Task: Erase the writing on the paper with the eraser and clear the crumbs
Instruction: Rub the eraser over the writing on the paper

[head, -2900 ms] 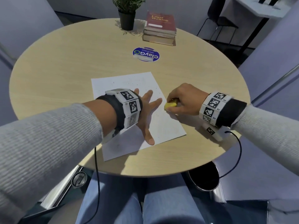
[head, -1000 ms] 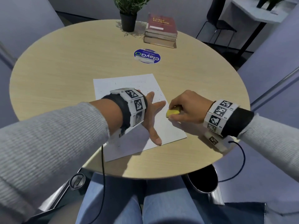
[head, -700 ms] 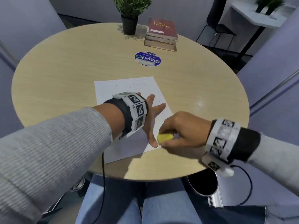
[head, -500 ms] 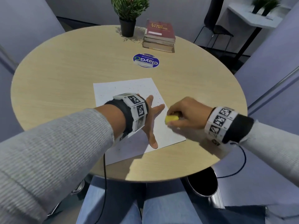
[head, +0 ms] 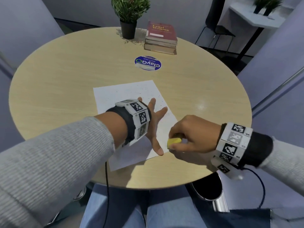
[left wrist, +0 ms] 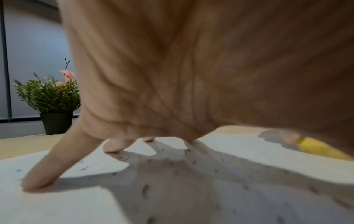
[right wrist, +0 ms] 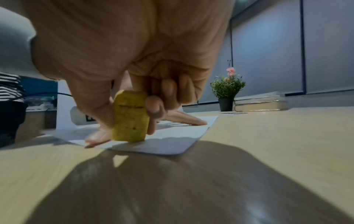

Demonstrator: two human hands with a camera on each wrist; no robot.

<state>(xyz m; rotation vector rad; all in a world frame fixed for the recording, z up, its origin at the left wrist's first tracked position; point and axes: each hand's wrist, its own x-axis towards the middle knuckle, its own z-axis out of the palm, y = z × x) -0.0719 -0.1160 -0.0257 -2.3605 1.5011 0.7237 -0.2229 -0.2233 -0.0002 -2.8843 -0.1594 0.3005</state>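
A white sheet of paper (head: 125, 92) lies on the round wooden table (head: 65, 79), speckled with dark eraser crumbs (left wrist: 145, 188). My left hand (head: 154, 119) presses on it with fingers spread straight; the fingertips (left wrist: 36, 183) touch the paper (left wrist: 76, 204). My right hand (head: 189, 137) pinches a yellow eraser (head: 174, 142) between thumb and fingers. The eraser (right wrist: 130, 118) stands on the paper (right wrist: 172, 145) at its near right corner, beside my left thumb. A corner of the eraser (left wrist: 321, 149) shows in the left wrist view.
At the table's far side stand a potted plant (head: 129, 15) and a stack of books (head: 161, 38), with a round blue sticker (head: 147, 63) in front of them. A black round bin (head: 206, 188) sits below the table edge near my right knee.
My right hand has been rubbing the eraser back and forth along the paper's right edge; since half a second ago it slid toward me to the near corner. The left hand stays put.
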